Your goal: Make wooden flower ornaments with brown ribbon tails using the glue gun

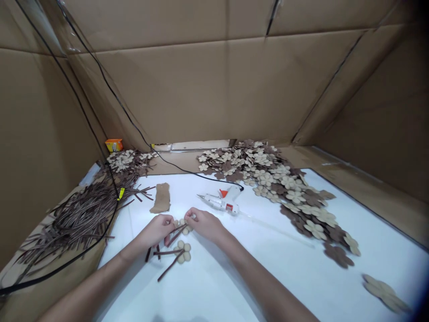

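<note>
Between my two hands is a beige flower cutout [182,222] with brown strips [176,235] lying against it. My left hand [161,228] pinches its left side, and my right hand [203,223] pinches the right. Both sets of fingers partly cover the petals. Just below lies a second beige flower [184,257] with two brown strips [169,266] meeting at its middle. A white glue gun [219,202] rests on its side beyond my right hand, a clear glue stick [275,227] trailing from its back. A small cardboard piece [162,197] lies beyond my left hand.
A tangled heap of brown strips [83,214] lies at left, with beige flowers [122,160] behind it. Beige and brown flowers [268,167] pile up along the right. A black cable [120,105] hangs across to the glue gun. Cardboard walls [187,89] enclose the white board [254,264].
</note>
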Motion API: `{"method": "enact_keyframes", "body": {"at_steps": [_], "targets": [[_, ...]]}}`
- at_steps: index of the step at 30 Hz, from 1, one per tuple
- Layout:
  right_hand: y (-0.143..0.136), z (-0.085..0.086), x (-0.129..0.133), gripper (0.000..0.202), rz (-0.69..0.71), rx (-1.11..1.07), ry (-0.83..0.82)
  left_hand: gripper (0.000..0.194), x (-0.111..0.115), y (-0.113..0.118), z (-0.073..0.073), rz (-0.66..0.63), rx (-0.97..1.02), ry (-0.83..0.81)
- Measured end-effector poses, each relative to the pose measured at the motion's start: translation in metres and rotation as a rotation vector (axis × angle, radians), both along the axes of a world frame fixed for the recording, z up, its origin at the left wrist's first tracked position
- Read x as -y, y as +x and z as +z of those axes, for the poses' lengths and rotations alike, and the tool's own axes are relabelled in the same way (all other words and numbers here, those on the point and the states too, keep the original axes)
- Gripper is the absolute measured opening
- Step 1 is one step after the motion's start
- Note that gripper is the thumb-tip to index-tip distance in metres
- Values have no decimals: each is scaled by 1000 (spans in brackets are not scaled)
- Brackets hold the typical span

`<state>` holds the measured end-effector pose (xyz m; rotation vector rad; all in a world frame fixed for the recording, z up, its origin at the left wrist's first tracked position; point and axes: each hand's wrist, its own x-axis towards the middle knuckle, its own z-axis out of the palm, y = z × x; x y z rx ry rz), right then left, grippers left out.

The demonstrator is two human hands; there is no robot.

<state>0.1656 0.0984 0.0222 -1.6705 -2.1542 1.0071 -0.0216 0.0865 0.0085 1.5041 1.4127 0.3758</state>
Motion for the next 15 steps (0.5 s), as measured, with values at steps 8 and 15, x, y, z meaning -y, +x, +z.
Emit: {"method": "enact_keyframes", "body": {"at_steps": [8, 15], "targets": [[4, -10, -8, 18, 16, -82, -63, 35, 1, 1, 2, 6, -9, 35], [2, -14, -12, 19, -39, -254, -175, 43, 1, 1, 1, 10, 20, 46]]}}
